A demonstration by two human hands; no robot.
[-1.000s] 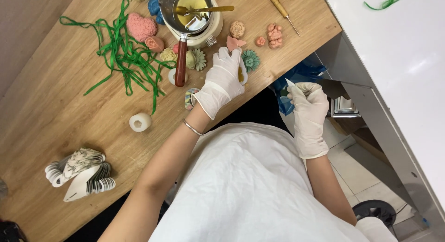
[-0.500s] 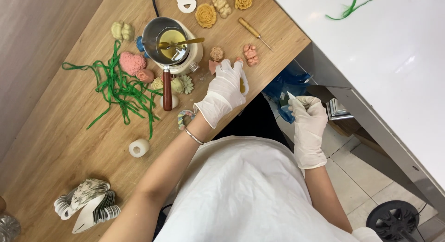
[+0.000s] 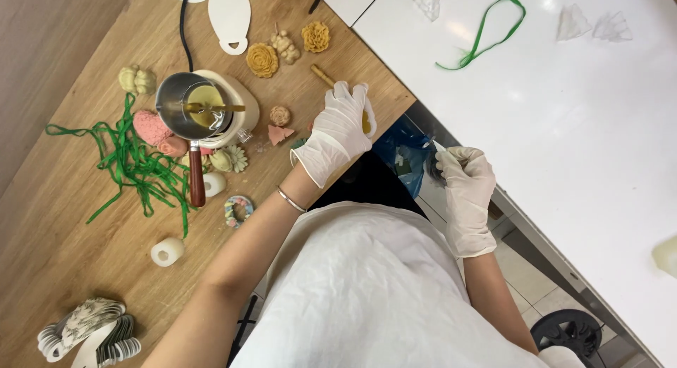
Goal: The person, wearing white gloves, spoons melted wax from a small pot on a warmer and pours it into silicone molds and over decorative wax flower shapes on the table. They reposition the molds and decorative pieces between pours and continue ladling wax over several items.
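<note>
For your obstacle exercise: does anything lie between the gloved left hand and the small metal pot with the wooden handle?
Yes. Between the left hand and the pot lie a round tan wax piece and a pink one.

Left hand (image 3: 340, 130) and right hand (image 3: 465, 192) both in white latex gloves. Thin silver bangle (image 3: 290, 199) on the left wrist. White crinkled top (image 3: 367, 290). Light oak wood-grain tabletop (image 3: 56, 248), next to a glossy white table (image 3: 599, 149). Tangle of bright green ribbon (image 3: 134, 167) on the wood, one green ribbon loop (image 3: 486, 33) on the white. Silver metal melting pot (image 3: 187, 103) holding pale yellow liquid, reddish-brown wooden handle (image 3: 196, 176). Golden-yellow flower-shaped wax piece (image 3: 261, 59), pink heart-shaped wax piece (image 3: 149, 128), cream wax piece (image 3: 136, 80), small salmon tree-shaped piece (image 3: 280, 134). White tape roll (image 3: 167, 252). Crumpled blue plastic bag (image 3: 403, 153). Black cable (image 3: 185, 19).
</note>
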